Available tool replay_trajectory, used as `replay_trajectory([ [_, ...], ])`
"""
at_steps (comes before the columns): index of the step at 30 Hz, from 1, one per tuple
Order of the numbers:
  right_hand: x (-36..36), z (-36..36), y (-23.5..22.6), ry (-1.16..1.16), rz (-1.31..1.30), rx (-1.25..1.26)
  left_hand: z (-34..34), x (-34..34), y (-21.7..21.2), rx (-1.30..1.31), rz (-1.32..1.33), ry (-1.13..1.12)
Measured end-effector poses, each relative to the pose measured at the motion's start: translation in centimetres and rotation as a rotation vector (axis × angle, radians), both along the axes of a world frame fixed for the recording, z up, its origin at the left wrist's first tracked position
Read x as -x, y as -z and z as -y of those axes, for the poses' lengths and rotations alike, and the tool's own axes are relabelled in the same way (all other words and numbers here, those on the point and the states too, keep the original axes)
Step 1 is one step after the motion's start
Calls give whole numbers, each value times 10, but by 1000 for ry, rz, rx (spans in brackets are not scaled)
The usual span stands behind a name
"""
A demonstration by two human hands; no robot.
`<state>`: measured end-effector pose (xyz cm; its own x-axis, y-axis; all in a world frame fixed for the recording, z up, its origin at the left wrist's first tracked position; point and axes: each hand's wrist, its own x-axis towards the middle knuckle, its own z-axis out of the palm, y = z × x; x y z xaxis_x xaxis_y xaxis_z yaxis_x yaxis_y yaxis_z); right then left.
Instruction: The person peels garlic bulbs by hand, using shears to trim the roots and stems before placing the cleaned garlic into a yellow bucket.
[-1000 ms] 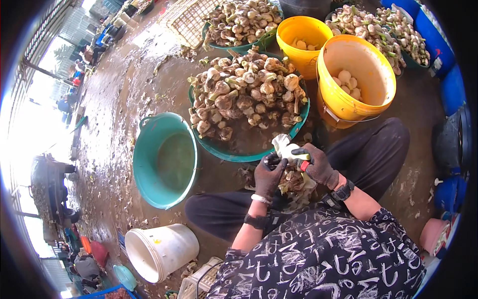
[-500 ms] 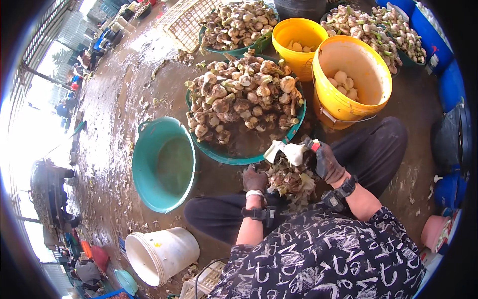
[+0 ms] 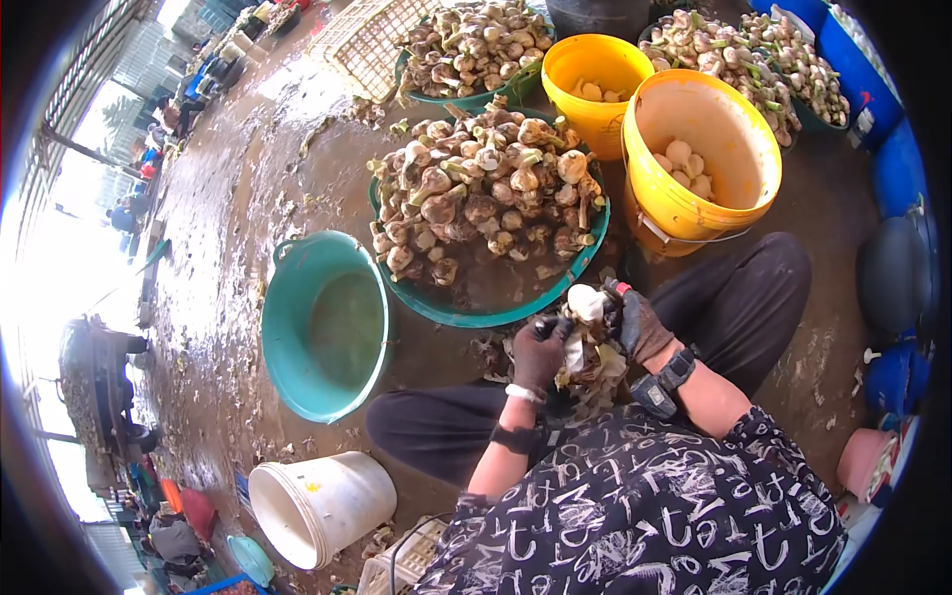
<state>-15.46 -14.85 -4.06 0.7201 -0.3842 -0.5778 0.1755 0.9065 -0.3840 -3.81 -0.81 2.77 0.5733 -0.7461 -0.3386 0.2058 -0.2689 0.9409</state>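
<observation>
While pinching smooth white garlic bulb (image 3: 585,303) in nearly closed grip of right hand (image 3: 643,325), poising it over papery husk pile (image 3: 603,369), perhaps for containing mess; curling gloved left hand (image 3: 538,357) beside, leaving unclear any hold; facing rough, soil-stained garlic heads (image 3: 466,188) in teal plastic basin (image 3: 476,319), seemingly for easy reach.

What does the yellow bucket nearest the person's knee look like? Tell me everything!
The nearer yellow bucket looks plastic, round and open-topped, with a paler, smeared inner wall. A thin handle hangs down its outside. A few pale garlic bulbs lie at its bottom. It stands on the brown floor beyond the person's right leg, beside another yellow bucket; I can't tell whether they touch.
</observation>
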Motion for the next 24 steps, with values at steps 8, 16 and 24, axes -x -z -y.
replay_trajectory([
  [8,4,-8,6,27,-104,464,-4,-6,-3,-122,850,70],
  [16,12,-26,-9,-145,84,-99,8,2,2,-75,791,0],
  [24,21,-26,-21,-401,204,311,-9,-28,10,-134,436,196],
])
